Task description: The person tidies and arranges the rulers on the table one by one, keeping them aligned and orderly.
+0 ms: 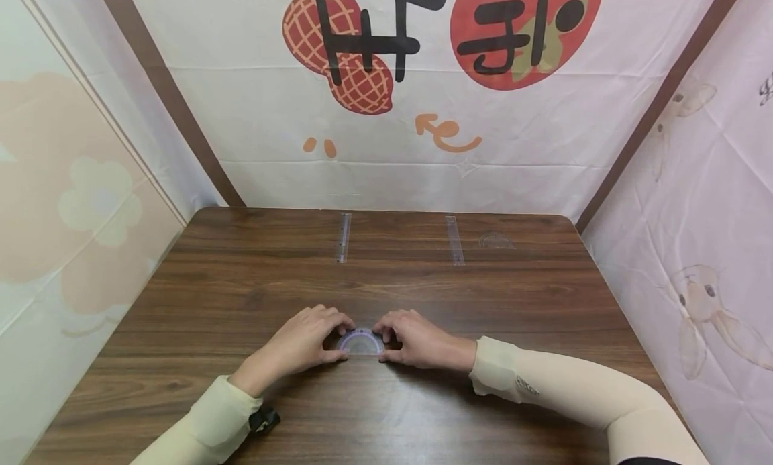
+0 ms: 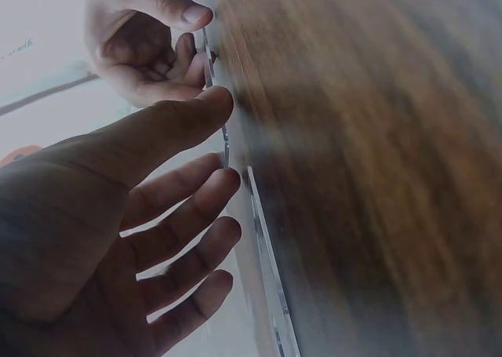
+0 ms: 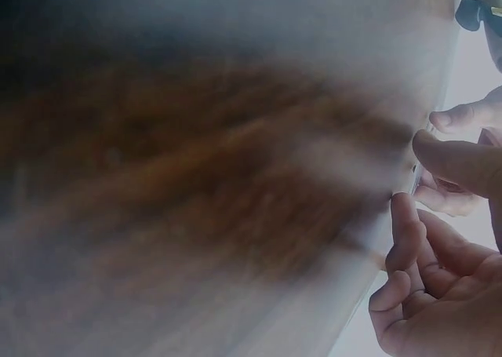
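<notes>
A clear protractor (image 1: 362, 345) with a purple scale is at the middle of the table, arc toward the back. My left hand (image 1: 304, 339) pinches its left end between thumb and fingers. At its right end, my right hand (image 1: 419, 341) grips it the same way. The left wrist view shows the protractor edge-on as a thin strip (image 2: 226, 147), with the left thumb (image 2: 188, 118) on one face and fingertips on the other. In the right wrist view, the right hand (image 3: 439, 286) is close, and the left hand's fingers (image 3: 463, 115) are beyond the protractor.
Two clear rulers, a left one (image 1: 343, 238) and a right one (image 1: 455, 241), lie lengthwise near the back edge of the wooden table (image 1: 253, 277). Right of them lies another clear protractor (image 1: 497, 241). Printed cloth (image 1: 386, 183) hangs behind the table and along both sides.
</notes>
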The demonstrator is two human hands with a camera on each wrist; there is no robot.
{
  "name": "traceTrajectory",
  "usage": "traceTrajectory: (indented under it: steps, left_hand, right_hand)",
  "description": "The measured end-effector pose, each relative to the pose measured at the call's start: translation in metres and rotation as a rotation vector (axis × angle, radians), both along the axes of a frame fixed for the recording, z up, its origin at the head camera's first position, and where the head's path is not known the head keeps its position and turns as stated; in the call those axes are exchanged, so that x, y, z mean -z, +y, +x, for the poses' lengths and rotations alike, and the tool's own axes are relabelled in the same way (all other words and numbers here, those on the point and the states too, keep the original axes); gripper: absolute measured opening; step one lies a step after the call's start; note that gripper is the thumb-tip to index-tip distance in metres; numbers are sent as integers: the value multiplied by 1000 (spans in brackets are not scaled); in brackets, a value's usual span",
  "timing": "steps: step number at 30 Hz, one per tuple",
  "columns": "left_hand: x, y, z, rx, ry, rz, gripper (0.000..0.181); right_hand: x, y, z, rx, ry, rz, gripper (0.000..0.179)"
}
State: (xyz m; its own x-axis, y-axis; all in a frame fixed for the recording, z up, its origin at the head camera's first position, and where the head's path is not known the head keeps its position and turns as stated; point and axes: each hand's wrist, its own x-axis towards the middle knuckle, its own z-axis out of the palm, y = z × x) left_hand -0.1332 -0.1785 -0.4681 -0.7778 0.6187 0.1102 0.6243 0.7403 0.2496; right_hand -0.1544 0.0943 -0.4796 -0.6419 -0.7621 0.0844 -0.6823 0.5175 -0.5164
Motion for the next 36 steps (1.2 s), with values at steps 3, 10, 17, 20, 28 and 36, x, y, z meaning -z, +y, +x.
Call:
traceTrajectory:
  steps: [3, 10, 17, 20, 28, 36]
  left_hand:
    - [0, 0, 0, -2, -6, -3, 42]
    - [0, -1, 0, -3, -12, -3, 41]
    - [0, -2, 0, 1, -10, -10, 42]
    - [0, -2, 0, -1, -12, -9, 41]
    - [-1, -2, 0, 2, -22, -6, 41]
    - [-2, -1, -1, 1, -35, -9, 41]
  right_hand:
    - [0, -1, 0, -3, -2, 7, 38]
    - [2, -2, -1, -11, -17, 5, 38]
    - [3, -2, -2, -25, -26, -5, 37]
    - [3, -3, -3, -29, -29, -9, 38]
    - [1, -2, -3, -24, -31, 3, 39]
    - [2, -2, -3, -31, -27, 0, 39]
